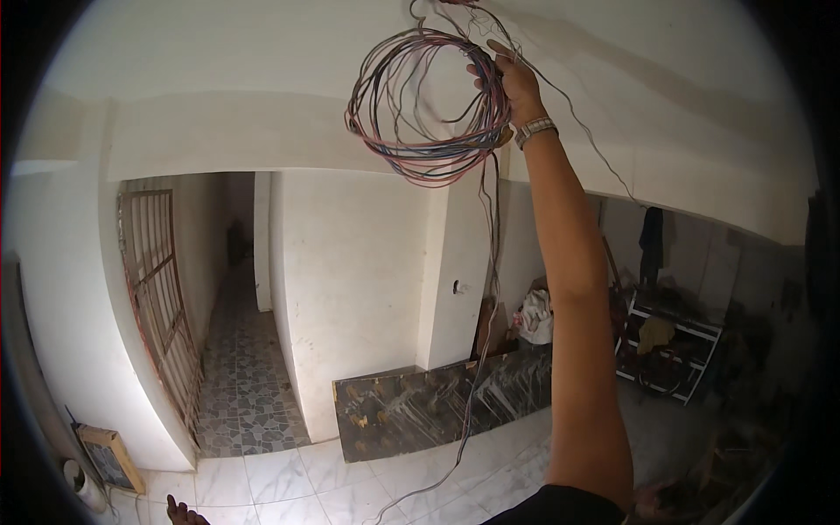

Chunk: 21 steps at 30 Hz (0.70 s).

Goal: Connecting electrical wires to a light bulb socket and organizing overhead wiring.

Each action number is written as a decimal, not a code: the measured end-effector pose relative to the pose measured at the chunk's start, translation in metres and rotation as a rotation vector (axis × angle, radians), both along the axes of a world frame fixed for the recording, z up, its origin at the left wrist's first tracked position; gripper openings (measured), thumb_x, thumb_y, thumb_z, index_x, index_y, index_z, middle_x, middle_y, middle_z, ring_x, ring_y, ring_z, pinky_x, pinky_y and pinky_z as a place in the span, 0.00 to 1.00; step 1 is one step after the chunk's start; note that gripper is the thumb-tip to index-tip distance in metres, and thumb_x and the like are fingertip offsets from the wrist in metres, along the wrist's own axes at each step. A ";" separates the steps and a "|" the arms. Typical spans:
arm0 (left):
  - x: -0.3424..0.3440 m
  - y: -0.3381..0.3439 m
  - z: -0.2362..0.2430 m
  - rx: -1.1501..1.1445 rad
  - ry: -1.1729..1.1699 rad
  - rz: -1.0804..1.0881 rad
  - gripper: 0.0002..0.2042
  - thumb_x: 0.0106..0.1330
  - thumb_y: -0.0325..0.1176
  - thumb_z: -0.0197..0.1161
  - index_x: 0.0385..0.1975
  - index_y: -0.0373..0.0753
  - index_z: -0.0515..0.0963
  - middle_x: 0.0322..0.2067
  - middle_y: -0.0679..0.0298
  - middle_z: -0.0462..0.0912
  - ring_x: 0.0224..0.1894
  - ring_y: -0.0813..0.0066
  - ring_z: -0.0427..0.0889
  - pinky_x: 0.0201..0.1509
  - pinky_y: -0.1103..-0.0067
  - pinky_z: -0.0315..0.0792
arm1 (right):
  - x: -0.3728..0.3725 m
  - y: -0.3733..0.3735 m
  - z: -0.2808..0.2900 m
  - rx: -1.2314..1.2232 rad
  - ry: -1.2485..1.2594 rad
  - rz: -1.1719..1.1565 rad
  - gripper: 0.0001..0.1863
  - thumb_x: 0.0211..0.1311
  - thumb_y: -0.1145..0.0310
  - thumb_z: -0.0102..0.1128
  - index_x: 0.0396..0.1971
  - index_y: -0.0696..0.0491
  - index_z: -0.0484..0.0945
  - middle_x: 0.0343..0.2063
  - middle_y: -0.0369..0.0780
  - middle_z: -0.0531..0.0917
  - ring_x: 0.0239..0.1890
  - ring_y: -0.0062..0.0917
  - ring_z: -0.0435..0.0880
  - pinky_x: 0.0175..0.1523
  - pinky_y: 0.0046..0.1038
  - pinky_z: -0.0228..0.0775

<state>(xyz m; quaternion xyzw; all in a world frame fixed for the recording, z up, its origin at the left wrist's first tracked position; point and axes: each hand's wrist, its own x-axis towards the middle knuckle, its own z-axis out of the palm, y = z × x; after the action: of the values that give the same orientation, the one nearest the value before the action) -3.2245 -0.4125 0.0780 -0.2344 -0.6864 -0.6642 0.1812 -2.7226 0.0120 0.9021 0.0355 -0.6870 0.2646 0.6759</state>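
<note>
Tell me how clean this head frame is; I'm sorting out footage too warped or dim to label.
Head view: strong fisheye bending at the wall edges, black vignette at the rim; even daylight, no harsh glare; right hand and wire coil sharp; shelf corner dim and murky.

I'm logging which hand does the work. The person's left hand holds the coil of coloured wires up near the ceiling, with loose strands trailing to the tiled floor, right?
Not quite: the head view shows the right hand, wristwatch on, holding up the coil of coloured wires. The rest stands: loose strands trail to the tiled floor.
</note>
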 end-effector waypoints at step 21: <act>0.021 0.020 0.036 0.264 -0.328 -0.082 0.13 0.70 0.31 0.52 0.47 0.29 0.77 0.49 0.48 0.80 0.42 0.56 0.78 0.44 0.67 0.72 | 0.001 0.011 0.027 0.085 -0.455 -0.640 0.20 0.54 0.52 0.76 0.27 0.54 0.81 0.18 0.31 0.75 0.21 0.15 0.73 0.24 0.21 0.66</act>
<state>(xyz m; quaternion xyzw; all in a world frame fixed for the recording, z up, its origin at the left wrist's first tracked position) -3.2038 -0.3928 0.1136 -0.1251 -0.6037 -0.7843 0.0693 -2.7219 0.0230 0.9288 -0.2119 -0.8059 0.0128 0.5527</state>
